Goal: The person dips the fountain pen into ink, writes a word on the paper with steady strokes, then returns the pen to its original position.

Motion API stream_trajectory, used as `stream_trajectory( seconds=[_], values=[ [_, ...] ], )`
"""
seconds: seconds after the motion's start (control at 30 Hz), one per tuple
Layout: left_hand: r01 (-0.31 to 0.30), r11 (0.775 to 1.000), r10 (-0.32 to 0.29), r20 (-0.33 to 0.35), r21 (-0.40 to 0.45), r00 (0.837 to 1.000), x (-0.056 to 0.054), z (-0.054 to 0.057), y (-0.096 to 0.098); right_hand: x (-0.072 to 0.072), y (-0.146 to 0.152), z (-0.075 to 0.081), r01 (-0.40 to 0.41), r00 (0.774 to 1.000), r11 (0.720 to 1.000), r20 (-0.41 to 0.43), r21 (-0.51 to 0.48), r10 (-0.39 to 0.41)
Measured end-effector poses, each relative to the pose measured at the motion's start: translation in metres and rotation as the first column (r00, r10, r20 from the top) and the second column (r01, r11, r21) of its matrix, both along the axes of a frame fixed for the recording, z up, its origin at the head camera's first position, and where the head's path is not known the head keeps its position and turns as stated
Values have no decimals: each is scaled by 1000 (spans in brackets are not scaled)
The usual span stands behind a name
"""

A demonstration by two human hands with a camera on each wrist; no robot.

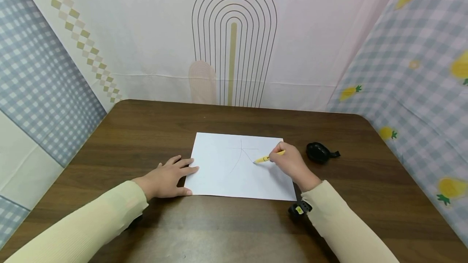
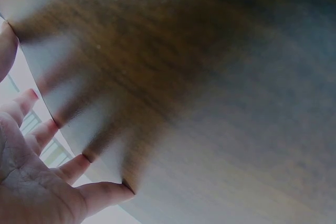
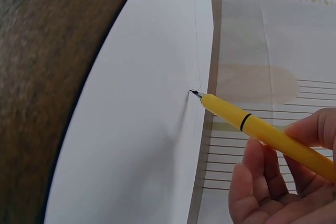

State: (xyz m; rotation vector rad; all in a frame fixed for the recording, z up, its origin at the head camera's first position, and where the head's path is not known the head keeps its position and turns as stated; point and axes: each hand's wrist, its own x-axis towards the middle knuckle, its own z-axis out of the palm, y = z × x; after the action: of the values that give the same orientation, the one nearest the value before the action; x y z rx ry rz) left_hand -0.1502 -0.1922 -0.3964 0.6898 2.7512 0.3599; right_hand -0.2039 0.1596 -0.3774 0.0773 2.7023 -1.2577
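Note:
A sheet of white paper (image 1: 219, 182) lies on the wooden table, with thin dark strokes drawn on its upper part: a short horizontal line, a vertical one through it that curves down left, and a slanting one to the right. My right hand (image 1: 292, 163) pinches a yellow pen (image 1: 266, 158), its tip at the lower end of the right slanting stroke. In the right wrist view the tip of the pen (image 3: 262, 132) meets the paper (image 3: 126, 93). Fingers spread, my left hand (image 1: 168, 177) rests at the left edge of the sheet, some fingertips on it.
To the right of the paper sits a small black object with a short tab (image 1: 319, 152). The brown table (image 1: 164, 121) ends at a white patterned cloth (image 1: 146, 31) behind, with checked cloth (image 1: 413, 92) hanging on the right. A black wrist device (image 1: 300, 209) hangs under my right sleeve.

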Motion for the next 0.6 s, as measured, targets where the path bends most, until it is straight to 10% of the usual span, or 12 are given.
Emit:
stream_trajectory(
  seconds=[0.6],
  values=[
    [4, 1000, -4, 7, -4, 1000, -1, 0, 0, 7, 9, 3, -11, 1000, 1000, 4, 14, 11]
  ],
)
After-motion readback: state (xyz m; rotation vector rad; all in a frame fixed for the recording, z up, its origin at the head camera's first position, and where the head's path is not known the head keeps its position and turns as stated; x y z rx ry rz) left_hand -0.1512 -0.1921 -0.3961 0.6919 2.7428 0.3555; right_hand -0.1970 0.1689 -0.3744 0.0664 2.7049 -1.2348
